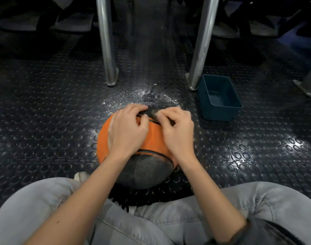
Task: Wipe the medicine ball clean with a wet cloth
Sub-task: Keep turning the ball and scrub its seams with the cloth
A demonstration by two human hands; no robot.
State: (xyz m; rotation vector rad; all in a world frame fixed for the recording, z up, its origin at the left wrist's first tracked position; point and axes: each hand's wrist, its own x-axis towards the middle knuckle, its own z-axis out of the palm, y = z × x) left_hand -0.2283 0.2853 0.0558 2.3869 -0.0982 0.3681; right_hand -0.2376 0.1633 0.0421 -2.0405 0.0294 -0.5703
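Note:
An orange and black medicine ball (144, 167) lies on the studded floor between my knees. Both hands are on its far upper side. My left hand (128, 129) and my right hand (176, 129) each have curled fingers pinching a small dark grey cloth (152, 113) that is bunched between them on top of the ball. Most of the cloth is hidden under my fingers. The black panel of the ball faces me and the orange panel lies under my hands.
A dark teal plastic tub (220, 97) stands on the floor to the right, beyond the ball. Two metal legs (107, 50) (200, 50) rise ahead. Wet speckles (142, 96) shine on the floor past the ball. My grey-trousered legs fill the bottom.

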